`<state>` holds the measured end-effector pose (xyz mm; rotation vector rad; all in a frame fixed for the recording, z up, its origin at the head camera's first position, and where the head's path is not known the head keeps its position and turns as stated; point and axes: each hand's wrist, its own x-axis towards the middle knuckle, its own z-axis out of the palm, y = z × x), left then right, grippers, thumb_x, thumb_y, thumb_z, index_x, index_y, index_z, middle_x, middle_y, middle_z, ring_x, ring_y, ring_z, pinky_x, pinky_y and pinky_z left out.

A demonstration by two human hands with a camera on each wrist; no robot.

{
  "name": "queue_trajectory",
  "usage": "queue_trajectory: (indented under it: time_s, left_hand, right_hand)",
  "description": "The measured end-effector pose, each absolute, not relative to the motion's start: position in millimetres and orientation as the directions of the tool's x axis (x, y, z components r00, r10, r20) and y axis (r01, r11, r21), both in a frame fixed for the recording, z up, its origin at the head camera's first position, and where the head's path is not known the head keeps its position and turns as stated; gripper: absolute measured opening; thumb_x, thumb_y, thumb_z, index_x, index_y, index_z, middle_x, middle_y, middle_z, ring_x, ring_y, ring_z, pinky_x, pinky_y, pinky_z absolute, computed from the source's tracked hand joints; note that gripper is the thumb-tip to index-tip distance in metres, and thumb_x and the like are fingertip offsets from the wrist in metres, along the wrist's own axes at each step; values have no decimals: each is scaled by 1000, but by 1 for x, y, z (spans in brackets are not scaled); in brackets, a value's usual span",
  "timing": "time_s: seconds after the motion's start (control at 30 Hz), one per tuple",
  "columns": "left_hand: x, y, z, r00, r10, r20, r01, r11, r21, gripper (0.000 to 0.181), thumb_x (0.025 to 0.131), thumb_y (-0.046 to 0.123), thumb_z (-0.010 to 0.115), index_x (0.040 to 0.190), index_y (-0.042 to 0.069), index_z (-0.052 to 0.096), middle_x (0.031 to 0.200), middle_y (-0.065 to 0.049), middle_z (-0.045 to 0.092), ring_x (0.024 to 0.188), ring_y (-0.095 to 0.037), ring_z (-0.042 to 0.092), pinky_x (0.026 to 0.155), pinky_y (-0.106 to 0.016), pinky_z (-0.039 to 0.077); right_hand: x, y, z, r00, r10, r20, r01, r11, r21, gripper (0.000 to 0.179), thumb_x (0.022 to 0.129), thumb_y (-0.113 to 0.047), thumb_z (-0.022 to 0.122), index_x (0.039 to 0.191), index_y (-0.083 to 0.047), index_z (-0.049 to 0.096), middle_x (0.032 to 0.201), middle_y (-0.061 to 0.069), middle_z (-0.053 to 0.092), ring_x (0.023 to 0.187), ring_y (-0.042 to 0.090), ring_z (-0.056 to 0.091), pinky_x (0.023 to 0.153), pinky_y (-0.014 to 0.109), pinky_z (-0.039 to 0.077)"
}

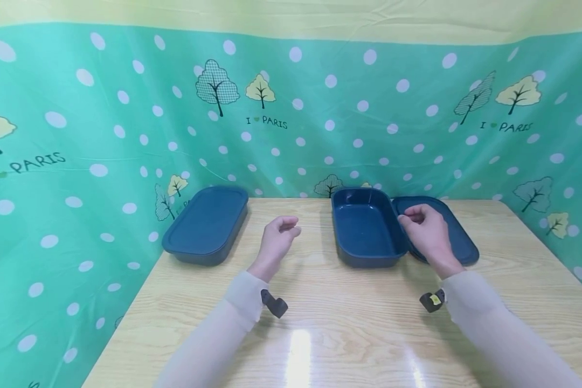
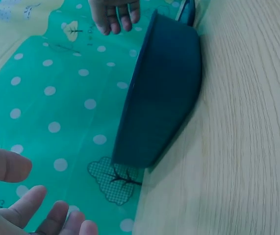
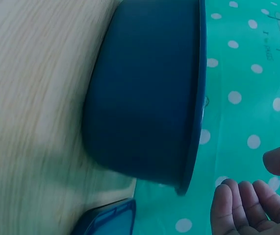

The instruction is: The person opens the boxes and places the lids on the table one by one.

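My left hand point(image 1: 275, 242) hovers over the table left of a dark blue rectangular food container point(image 1: 368, 226), its fingers loosely bent and holding nothing. The container stands uncovered, showing its bare inside. My right hand point(image 1: 428, 234) is raised by the container's right rim, fingers slightly bent with nothing in them. In the right wrist view a gap shows between these fingers point(image 3: 242, 200) and the container's wall point(image 3: 144, 93). Just right of the container lies a flat dark blue lid point(image 1: 458, 237), partly covered by my right hand in the head view.
A second dark blue container point(image 1: 206, 223) with its lid on stands at the table's left edge. The light wood table point(image 1: 320, 312) backs onto a green dotted curtain point(image 1: 291, 118), which also hangs along both sides.
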<state>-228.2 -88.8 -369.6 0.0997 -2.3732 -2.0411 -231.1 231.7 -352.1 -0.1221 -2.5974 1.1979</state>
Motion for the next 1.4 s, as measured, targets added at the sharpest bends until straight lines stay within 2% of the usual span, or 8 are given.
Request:
queue_trajectory:
  time_s: [0.43,0.6,0.83,1.1,1.4]
  left_hand:
    - [-225,-110,-365,-998,-66,-5,-19,216,976,33,90,14,63,121,8,60,124,-11,59,114,-25,54,98,-43,43]
    - [-223,-120,-363,-996,-91,0,-21,230,973,31,89,15,63,120,9,61,120,-8,60,112,-24,55,97,-42,44]
    - [-222,-130,-361,-996,-90,15,-9,263,965,32,89,13,62,121,6,59,126,-16,56,116,-27,52,97,-43,43]
    - [-221,-145,-359,-996,-91,7,-19,284,959,35,90,12,61,124,4,58,129,-12,54,123,-28,47,101,-42,41]
    - [-217,-160,-358,-997,-78,7,-19,321,947,33,91,15,61,123,7,58,131,-12,53,123,-27,46,100,-43,42]
  right_hand:
    - [-239,202,-348,-971,112,211,-93,636,-766,30,94,-28,57,111,-3,57,101,14,58,89,28,54,74,37,45]
    - [-242,188,-346,-975,84,204,-106,631,-768,28,94,-28,58,109,-4,58,100,13,58,88,27,55,72,37,46]
    - [-245,173,-346,-978,58,201,-122,625,-771,24,92,-25,60,107,-5,58,98,12,59,87,27,55,72,37,46]
    - [-249,157,-347,-978,26,209,-149,613,-776,24,92,-25,61,107,-7,58,98,10,59,87,26,55,72,37,46]
    - [-251,143,-347,-980,5,197,-153,610,-777,25,91,-25,61,108,-7,58,99,9,60,89,25,55,73,36,47]
